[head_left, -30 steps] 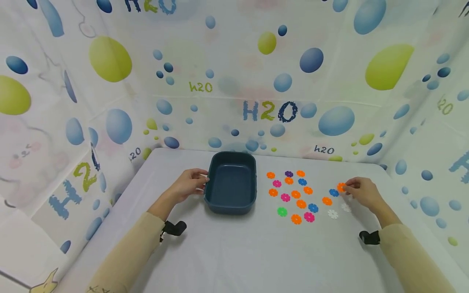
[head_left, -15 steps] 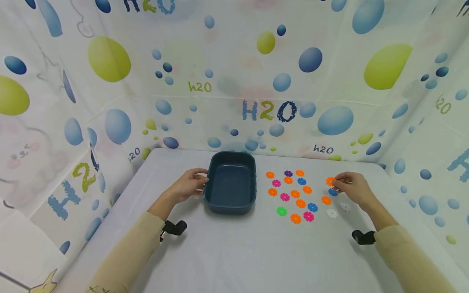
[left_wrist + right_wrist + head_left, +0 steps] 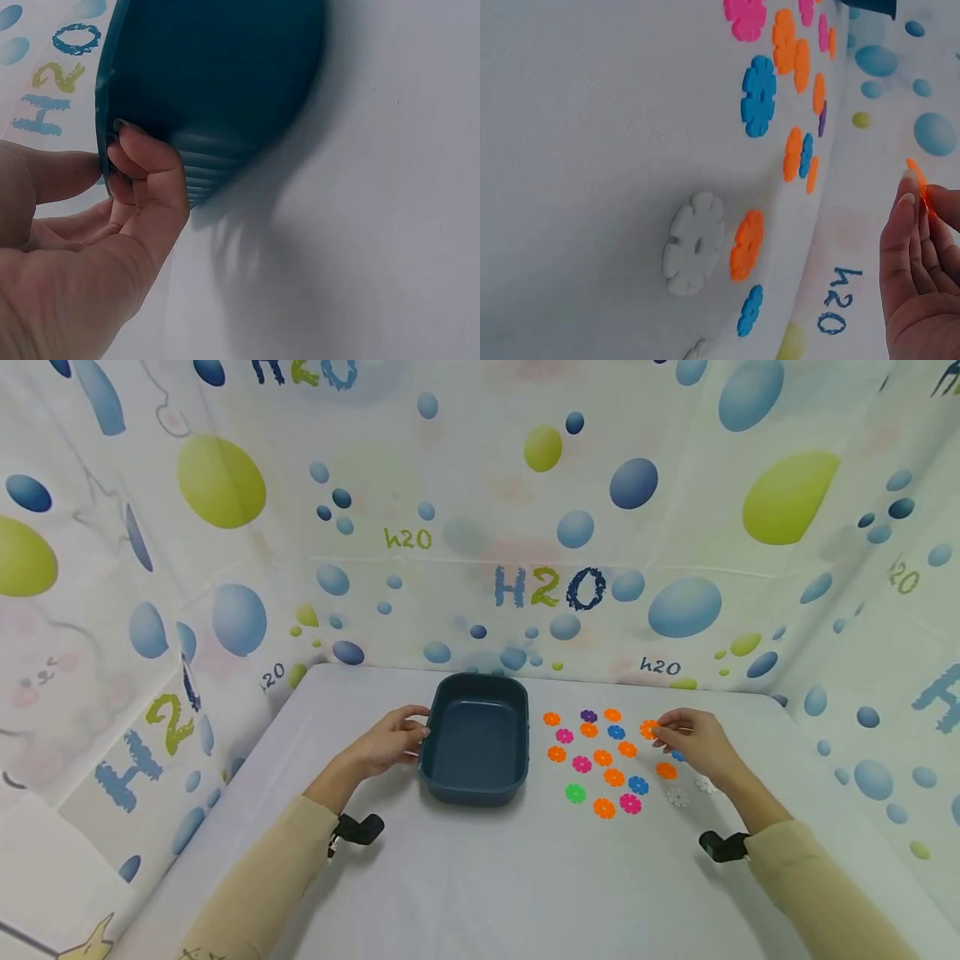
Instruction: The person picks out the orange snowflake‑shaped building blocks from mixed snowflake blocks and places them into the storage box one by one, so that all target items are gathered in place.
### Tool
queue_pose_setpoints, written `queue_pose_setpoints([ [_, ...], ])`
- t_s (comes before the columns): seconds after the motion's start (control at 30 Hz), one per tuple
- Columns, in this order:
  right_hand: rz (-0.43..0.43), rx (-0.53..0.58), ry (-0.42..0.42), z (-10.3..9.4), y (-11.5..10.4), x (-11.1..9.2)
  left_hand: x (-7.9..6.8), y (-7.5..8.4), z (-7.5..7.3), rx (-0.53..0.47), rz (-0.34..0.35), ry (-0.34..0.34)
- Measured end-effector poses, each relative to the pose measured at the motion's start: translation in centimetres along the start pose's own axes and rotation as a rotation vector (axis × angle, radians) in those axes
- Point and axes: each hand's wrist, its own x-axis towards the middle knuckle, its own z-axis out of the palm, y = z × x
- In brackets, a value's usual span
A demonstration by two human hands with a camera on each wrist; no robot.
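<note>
The bin (image 3: pixel 474 795) is pinched on its left side by the left hand (image 3: pixel 390 741), presumably for steadiness; right of it, an orange disc (image 3: pixel 647 729) is fingertip-pinched aloft by the right hand (image 3: pixel 696 745), seemingly for clearance.

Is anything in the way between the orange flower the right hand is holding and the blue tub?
Between the orange flower and the blue tub, only flat flower pieces lie on the table. Only the tub's own side wall stands up.
</note>
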Motion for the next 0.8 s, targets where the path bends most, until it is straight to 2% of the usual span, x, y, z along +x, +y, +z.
queue_pose_setpoints([
  [0.43,-0.119,0.038,-0.048,2.8,-3.2,1.1,0.0,-0.2,0.6,-0.021,0.006,-0.007],
  [0.63,-0.164,0.093,-0.083,4.4,-5.4,1.2,-0.2,0.1,0.8,-0.001,-0.032,-0.008],
  [0.8,-0.201,0.127,-0.098,5.8,-7.6,1.6,-0.2,0.6,0.9,0.018,-0.070,0.019],
])
